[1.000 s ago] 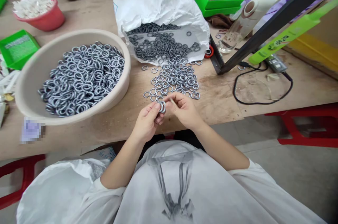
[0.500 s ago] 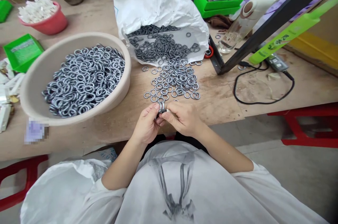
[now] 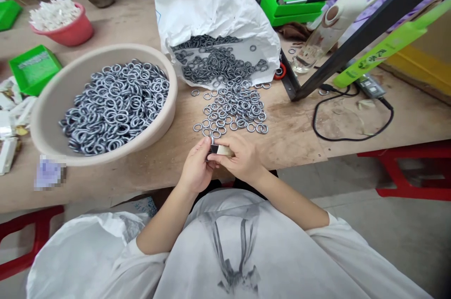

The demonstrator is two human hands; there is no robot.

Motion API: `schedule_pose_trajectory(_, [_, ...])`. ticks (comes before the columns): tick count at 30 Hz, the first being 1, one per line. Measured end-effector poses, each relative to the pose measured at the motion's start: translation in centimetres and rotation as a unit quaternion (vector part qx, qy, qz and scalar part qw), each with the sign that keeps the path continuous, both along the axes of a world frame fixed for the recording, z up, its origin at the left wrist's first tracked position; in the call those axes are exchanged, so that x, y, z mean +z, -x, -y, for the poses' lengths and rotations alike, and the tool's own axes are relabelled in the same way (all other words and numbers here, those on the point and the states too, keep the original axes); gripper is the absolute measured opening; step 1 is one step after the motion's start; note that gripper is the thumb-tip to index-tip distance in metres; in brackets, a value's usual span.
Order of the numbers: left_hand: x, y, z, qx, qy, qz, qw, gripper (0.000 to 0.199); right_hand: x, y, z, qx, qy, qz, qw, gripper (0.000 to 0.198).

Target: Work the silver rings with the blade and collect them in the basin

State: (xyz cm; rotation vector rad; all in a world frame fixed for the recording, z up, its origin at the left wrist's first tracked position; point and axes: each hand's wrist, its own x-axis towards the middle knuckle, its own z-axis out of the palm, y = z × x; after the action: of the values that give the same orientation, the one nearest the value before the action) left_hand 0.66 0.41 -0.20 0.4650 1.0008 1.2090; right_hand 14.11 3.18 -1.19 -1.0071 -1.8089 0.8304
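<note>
Grey ring (image 3: 212,139) pinched in left hand (image 3: 196,165); right hand (image 3: 246,158) pinches pale piece (image 3: 224,150).

Bright, fairly even light, cool-white, prob. from overhead. Basin (image 3: 47,122) well lit, w/ soft shading on inner wall; rings (image 3: 118,106) in it carry small glints. Bag (image 3: 214,5) R of basin is v. bright up top, nr washed out, but its mouth is shadowed & contents look dark. Bottle (image 3: 327,31) far R of basin shows slight glare. Both hands (L (image 3: 195,165), R (image 3: 244,155)), lower R of basin, a bit soft. 1 pixelated patch (image 3: 50,173) just below basin. Wide-lens stretch on shirt (image 3: 225,238), below R of basin.
</note>
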Motion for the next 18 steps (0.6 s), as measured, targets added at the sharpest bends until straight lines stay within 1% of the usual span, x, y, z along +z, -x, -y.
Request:
schedule_pose_trajectory(2, [0.0, 0.2, 0.2, -0.039, -0.006, 0.006, 0.999, 0.042, 0.1, -0.3, -0.3, 0.024, 0.036, -0.030, 0.999, 0.046])
schedule_pose_trajectory(4, [0.1, 0.4, 0.3, -0.087, -0.013, 0.011, 0.996, 0.046, 0.6, -0.7, -0.7, 0.071, 0.076, -0.053, 0.993, 0.047])
schedule_pose_trajectory(6, [0.2, 0.6, 0.4, -0.109, -0.015, 0.017, 0.994, 0.048, 1.0, -1.1, -1.1, 0.115, 0.097, -0.062, 0.987, 0.045])
schedule_pose_trajectory(7, [0.2, 0.6, 0.4, -0.109, -0.015, 0.022, 0.994, 0.048, 1.1, -1.2, -1.1, 0.125, 0.099, -0.068, 0.985, 0.042])
schedule_pose_trajectory(11, [0.5, 0.3, 0.5, -0.085, -0.004, 0.039, 0.996, 0.044, 0.8, -0.9, -0.8, 0.110, 0.109, -0.121, 0.981, 0.038])
schedule_pose_trajectory(13, [0.6, 0.1, 0.6, -0.074, -0.002, 0.033, 0.997, 0.042, 0.6, -0.7, -0.6, 0.109, 0.127, -0.136, 0.976, 0.037])
schedule_pose_trajectory(16, [0.6, 0.0, 0.6, -0.072, -0.009, 0.013, 0.997, 0.044, 0.7, -0.6, -0.6, 0.106, 0.171, -0.136, 0.970, 0.036])
schedule_pose_trajectory(18, [0.6, 0.1, 0.6, -0.072, -0.014, 0.003, 0.997, 0.039, 0.8, -0.8, -0.7, 0.086, 0.184, -0.136, 0.970, 0.038])
